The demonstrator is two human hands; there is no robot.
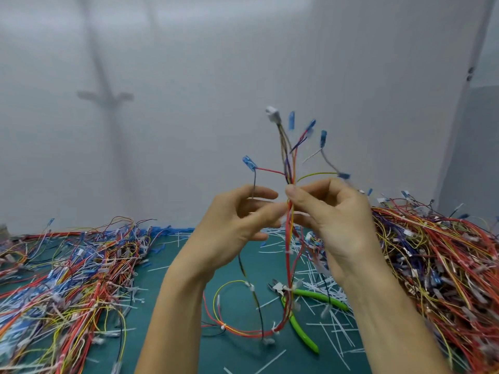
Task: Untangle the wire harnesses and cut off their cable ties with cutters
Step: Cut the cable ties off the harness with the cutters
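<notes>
Wire harness (291, 163) held upright above the table (189, 265), tail trailing over cutters (320, 297) | pinched by right hand (343, 220); left hand (229, 225) curled against it, grip cannot be told | risk: cutters dragged if tail is lifted

Left hand (229, 230), right hand (340, 222): bare forearms (172, 306).
</notes>
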